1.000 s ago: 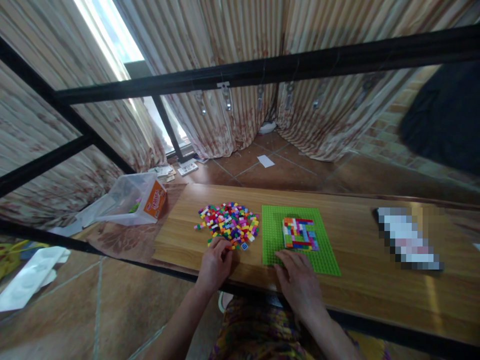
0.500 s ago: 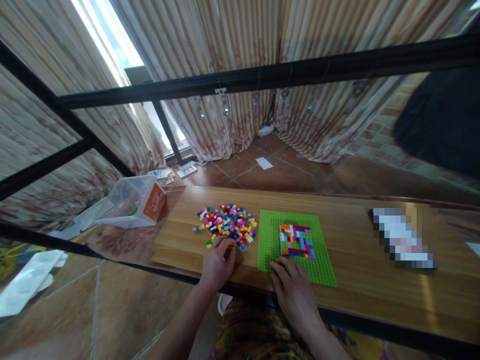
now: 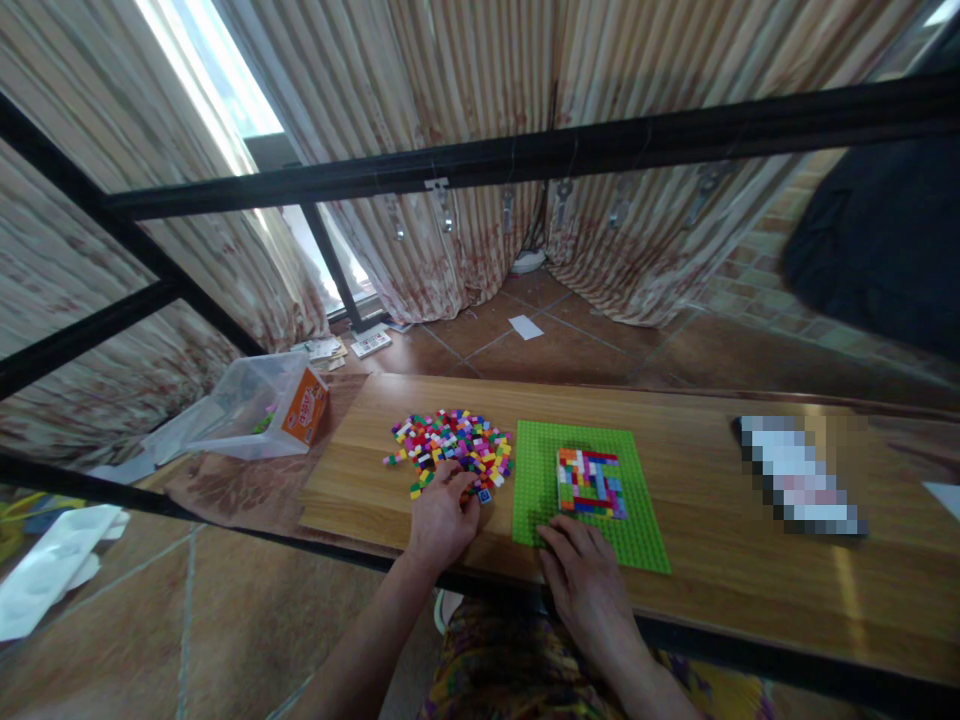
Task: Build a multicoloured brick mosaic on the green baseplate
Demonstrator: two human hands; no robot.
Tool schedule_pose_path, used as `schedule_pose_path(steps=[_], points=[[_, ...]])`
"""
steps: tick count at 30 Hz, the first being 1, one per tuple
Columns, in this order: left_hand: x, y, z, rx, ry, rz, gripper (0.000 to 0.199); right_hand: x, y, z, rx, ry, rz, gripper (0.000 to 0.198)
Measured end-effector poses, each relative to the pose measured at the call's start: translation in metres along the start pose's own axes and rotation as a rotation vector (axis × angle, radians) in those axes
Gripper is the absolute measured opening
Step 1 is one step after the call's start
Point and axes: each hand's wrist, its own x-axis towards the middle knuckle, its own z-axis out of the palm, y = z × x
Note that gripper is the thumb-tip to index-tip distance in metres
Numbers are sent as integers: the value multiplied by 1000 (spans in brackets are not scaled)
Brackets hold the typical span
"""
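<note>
Loose toy bricks (image 3: pixel 450 435) of many colours lie in a heap on the wooden table. My left hand (image 3: pixel 444 515) reaches into the near edge of the heap, its fingers bent a little and apart, with no brick visible in its grasp. Just right of it lies a blue brick (image 3: pixel 484 496) with a pale top. A green studded baseplate (image 3: pixel 536 450) is to the right of the heap. On it stands a low block of many-coloured bricks (image 3: pixel 592 483). My right hand (image 3: pixel 585 570) rests on the baseplate's near edge, fingers outstretched and close to the built block.
A clear plastic box (image 3: pixel 251 400) with an orange label stands left of the wooden table (image 3: pixel 697 480). A blurred-out flat device (image 3: pixel 799 475) lies on the right. A black metal rail (image 3: pixel 480 160) crosses beyond the table, with curtains (image 3: pixel 450 80) behind it.
My left hand has moved slightly forward and right, farther into the near edge of the heap. My right hand stays on the baseplate. The view has shifted slightly.
</note>
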Motion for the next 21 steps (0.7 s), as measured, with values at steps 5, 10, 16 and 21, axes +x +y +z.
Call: schedule_pose_path(steps=[5,10,16,21], points=[[4,5,1,23,-14,-38,17,1,0,0,-8,-9,5,21],[9,11,1,20,-26,-72,12,0,-1,-1,-13,-18,6,22],[11,11,-2,-15,-15,-126,6,-1,0,0,-11,-28,7,23],[8,5,-1,-64,14,-112,6,-1,-1,-1,-4,-18,12,23]])
